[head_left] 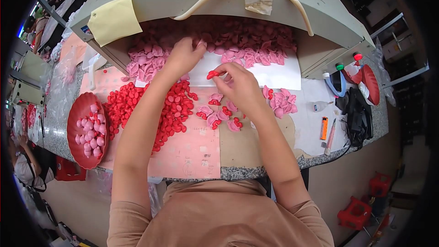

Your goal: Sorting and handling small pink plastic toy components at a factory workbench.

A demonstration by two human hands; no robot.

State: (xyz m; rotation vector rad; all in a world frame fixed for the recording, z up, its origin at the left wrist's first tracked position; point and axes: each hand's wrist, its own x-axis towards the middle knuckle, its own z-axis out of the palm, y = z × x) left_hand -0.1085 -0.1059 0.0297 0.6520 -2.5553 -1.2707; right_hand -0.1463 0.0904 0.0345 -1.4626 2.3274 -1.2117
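My right hand [238,83] pinches a small glossy red plastic piece [212,74] between thumb and forefinger, over the front edge of a white sheet [270,77]. Deeper in, under a grey metal hood [206,1], my left hand [186,54] is at the heap of pink, cupped, shell-like pieces [260,36]. Its fingers are bent together; whatever they hold is not clear. A wide pile of red pieces [171,110] lies around and beneath my left forearm. Between my forearms are several pink pieces with red ones [212,119] against them. More loose pink pieces [283,103] lie right of my right wrist.
At left stands a red dish [73,130] with round pink pieces. An orange cutter [324,128], a brush [330,138], a small clear bottle [321,105] and a black cloth-like item [359,116] lie right. A yellow note [114,19] hangs from the hood. Red stools [355,212] stand below right.
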